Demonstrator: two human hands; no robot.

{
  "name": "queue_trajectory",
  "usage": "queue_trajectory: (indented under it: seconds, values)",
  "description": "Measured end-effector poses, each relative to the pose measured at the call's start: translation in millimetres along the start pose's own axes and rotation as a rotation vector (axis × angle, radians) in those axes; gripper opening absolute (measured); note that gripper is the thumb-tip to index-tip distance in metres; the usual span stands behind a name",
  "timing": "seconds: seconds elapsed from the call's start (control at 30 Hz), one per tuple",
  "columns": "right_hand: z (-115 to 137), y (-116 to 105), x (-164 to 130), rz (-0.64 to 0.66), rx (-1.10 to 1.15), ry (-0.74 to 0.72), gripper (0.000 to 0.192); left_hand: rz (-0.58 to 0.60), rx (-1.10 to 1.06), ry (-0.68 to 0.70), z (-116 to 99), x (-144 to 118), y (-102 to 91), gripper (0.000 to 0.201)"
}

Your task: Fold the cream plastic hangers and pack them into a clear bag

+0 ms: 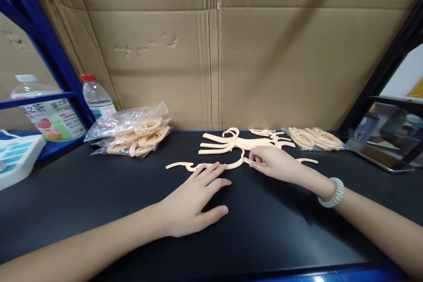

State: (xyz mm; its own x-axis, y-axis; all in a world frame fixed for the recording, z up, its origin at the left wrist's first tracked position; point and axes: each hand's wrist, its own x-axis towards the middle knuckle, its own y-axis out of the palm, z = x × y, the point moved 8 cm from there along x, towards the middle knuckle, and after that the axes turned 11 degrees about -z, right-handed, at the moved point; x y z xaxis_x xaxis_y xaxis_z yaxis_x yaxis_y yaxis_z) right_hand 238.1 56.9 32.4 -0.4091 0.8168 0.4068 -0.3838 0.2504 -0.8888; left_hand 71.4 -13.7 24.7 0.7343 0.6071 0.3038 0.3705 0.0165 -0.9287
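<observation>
A cream plastic clothes hanger [235, 165] lies unfolded on the black tabletop, its hook pointing toward the back. Fingertips of my left hand [194, 202] rest on its left arm, with the fingers stretched out and the thumb apart. My right hand [272, 163] pinches the hanger just right of its middle, thumb and fingers closed on it. Part of the right arm is hidden behind that hand; its tip shows beyond. Just behind lie several stacked cream hanger pieces [218, 145] with curled hooks.
Clear bags of cream hangers [142, 139] lie at the back left, and another bagged bundle [313, 138] at the back right. Bottles [97, 97] stand beside the blue frame at left. A dark tablet-like panel [383, 141] leans at right. Cardboard [158, 53] walls the back.
</observation>
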Motion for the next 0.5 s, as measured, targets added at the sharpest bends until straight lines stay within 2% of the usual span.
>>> queue_trajectory:
  seconds: [0.1,0.13,0.2,0.27,0.37,0.43,0.5]
  values:
    - [1.1,-4.4,1.8,-0.019,0.037,-0.020,0.017,0.011,-0.043,0.044,-6.1,0.7,-1.9,0.043]
    - [-0.3,-11.2,3.5,-0.067,0.051,-0.025,0.019,0.011,-0.062,0.067,-8.8,1.1,-2.8,0.042]
    - [-9.7,-35.3,6.9,-0.249,0.066,-0.003,0.022,0.009,-0.104,0.113,-13.7,1.7,-4.1,0.039]
    - [-29.2,-65.6,6.2,-0.475,0.051,0.073,0.023,0.010,-0.140,0.139,-16.0,2.0,-4.0,0.037]
    - [-69.4,-97.9,-0.4,-0.684,-0.006,0.254,0.021,0.018,-0.161,0.144,-15.8,1.9,-2.4,0.036]
    - [-93.3,-107.2,-4.6,-0.735,-0.035,0.348,0.020,0.022,-0.157,0.141,-15.1,1.8,-2.0,0.037]
    - [-110.2,-106.6,-5.4,-0.711,-0.060,0.386,0.020,0.026,-0.152,0.141,-15.1,1.8,-2.1,0.037]
